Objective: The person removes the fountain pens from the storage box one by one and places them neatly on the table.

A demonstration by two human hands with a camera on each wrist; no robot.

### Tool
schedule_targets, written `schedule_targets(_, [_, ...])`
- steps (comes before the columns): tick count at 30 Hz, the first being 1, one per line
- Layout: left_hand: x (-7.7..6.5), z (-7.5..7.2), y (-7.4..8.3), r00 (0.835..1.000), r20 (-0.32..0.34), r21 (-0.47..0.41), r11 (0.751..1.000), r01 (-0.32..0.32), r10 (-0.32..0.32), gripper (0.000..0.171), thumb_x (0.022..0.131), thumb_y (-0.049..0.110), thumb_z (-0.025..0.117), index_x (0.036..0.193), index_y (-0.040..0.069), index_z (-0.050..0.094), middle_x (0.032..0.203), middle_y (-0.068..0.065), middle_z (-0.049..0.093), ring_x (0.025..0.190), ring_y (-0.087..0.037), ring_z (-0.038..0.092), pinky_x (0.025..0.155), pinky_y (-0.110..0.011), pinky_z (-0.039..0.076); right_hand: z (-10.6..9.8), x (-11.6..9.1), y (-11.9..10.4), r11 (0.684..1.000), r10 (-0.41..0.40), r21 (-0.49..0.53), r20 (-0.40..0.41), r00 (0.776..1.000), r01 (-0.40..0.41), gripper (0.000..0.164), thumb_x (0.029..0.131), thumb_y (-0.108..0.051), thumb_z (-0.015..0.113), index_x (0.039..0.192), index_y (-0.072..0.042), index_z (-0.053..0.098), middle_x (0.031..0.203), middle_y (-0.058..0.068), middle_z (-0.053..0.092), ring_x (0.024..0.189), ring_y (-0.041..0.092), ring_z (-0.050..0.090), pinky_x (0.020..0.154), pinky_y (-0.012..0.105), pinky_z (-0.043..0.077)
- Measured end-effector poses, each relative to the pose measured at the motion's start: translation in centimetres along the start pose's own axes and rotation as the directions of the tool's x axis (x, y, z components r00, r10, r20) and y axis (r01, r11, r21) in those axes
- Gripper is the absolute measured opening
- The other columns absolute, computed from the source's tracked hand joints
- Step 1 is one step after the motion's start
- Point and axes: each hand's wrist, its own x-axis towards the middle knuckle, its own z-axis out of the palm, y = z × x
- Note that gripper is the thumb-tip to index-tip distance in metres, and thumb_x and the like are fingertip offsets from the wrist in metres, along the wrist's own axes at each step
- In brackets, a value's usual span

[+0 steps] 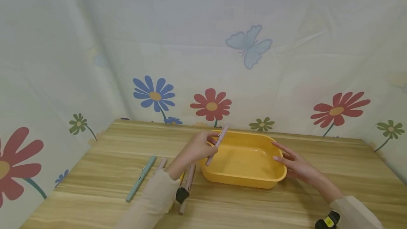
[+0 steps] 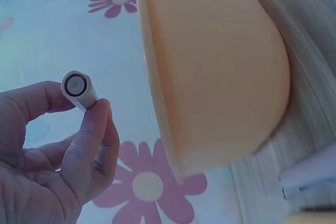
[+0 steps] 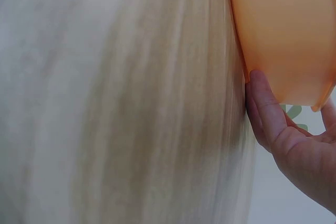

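Observation:
My left hand (image 1: 198, 147) pinches a pale pink pen (image 1: 217, 144) between thumb and fingers, holding it tilted over the left side of a yellow plastic basin (image 1: 238, 181). In the left wrist view, one round end of the pen (image 2: 77, 86) faces the camera. On the basin's right end, my right hand (image 1: 297, 165) grips the wall, with fingertips at the rim. The right wrist view has its fingers (image 3: 268, 106) against the basin's outside, low down near the tabletop. No object shows inside the basin.
Left of the basin lie a teal pen (image 1: 141, 178), a pink pen (image 1: 161, 164) partly behind the left wrist, another pink pen (image 1: 190, 177) and a mostly hidden yellow item (image 1: 182, 177). A flowered cloth (image 1: 286, 63) hangs behind the wooden table (image 1: 111, 151).

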Motion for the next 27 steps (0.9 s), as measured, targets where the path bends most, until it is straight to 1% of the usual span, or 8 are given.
schedule_targets(3, [-0.3, -0.7, -0.8, 1.0, -0.018, -0.027, 1.0, 0.006, -0.006, 0.047, 0.075, 0.0, 0.063, 0.121, 0.001, 0.056, 0.089, -0.009, 0.06, 0.069, -0.017, 0.057, 0.055, -0.025, 0.052, 0.0, 0.0, 0.0, 1.0, 0.002, 0.003, -0.004, 1.0, -0.002, 0.066, 0.094, -0.026, 0.05, 0.146, -0.014, 0.012, 0.148, 0.028, -0.002, 0.127, 0.051, 0.023, 0.086, 0.047, 0.047])
schedule_targets(8, [-0.9, -2.0, -1.8, 0.997, -0.049, -0.064, 0.996, 0.059, -0.062, 0.047, 0.075, 0.0, 0.062, 0.122, 0.001, 0.055, 0.089, -0.009, 0.059, 0.07, -0.017, 0.058, 0.056, -0.027, 0.053, 0.0, -0.1, 0.0, 1.0, -0.001, -0.004, -0.004, 1.0, 0.001, 0.066, 0.093, -0.026, 0.05, 0.146, -0.013, 0.012, 0.147, 0.028, -0.001, 0.126, 0.051, 0.024, 0.086, 0.047, 0.047])
schedule_targets(11, [-1.4, -2.8, -2.5, 0.995, -0.063, -0.078, 0.995, 0.068, -0.073, 0.049, 0.074, -0.001, 0.06, 0.123, 0.001, 0.054, 0.089, -0.01, 0.059, 0.071, -0.018, 0.059, 0.056, -0.027, 0.053, 0.0, -0.1, 0.0, 1.0, 0.001, -0.008, -0.009, 1.0, -0.001, 0.066, 0.093, -0.026, 0.051, 0.146, -0.013, 0.013, 0.148, 0.028, -0.001, 0.126, 0.051, 0.024, 0.086, 0.047, 0.047])
schedule_targets(15, [-2.1, -3.8, -3.5, 0.994, -0.081, -0.082, 0.994, 0.069, -0.076, 0.051, 0.072, -0.001, 0.059, 0.123, -0.001, 0.054, 0.089, -0.011, 0.06, 0.071, -0.018, 0.06, 0.055, -0.028, 0.052, 0.0, 0.0, 0.0, 1.0, 0.001, -0.015, -0.015, 1.0, -0.001, 0.066, 0.093, -0.026, 0.051, 0.146, -0.013, 0.013, 0.148, 0.027, -0.001, 0.127, 0.051, 0.023, 0.085, 0.048, 0.047])
schedule_targets(21, [-3.2, -5.2, -4.8, 0.985, -0.109, -0.094, 0.988, 0.121, -0.131, 0.052, 0.073, 0.0, 0.059, 0.124, 0.0, 0.053, 0.093, -0.012, 0.059, 0.075, -0.018, 0.06, 0.056, -0.027, 0.052, 0.0, -0.1, -0.1, 1.0, 0.008, -0.019, -0.015, 1.0, -0.009, 0.067, 0.093, -0.027, 0.051, 0.146, -0.013, 0.012, 0.148, 0.028, -0.001, 0.126, 0.051, 0.024, 0.085, 0.047, 0.047])
schedule_targets(27, [-4.5, -6.6, -5.8, 0.981, -0.126, -0.065, 0.988, 0.14, -0.147, 0.052, 0.076, 0.002, 0.059, 0.126, -0.001, 0.05, 0.099, -0.015, 0.058, 0.082, -0.02, 0.06, 0.059, -0.029, 0.053, 0.0, -0.1, -0.1, 1.0, 0.006, -0.017, -0.012, 1.0, -0.006, 0.067, 0.093, -0.027, 0.05, 0.146, -0.013, 0.012, 0.148, 0.028, -0.001, 0.126, 0.051, 0.023, 0.086, 0.048, 0.047])
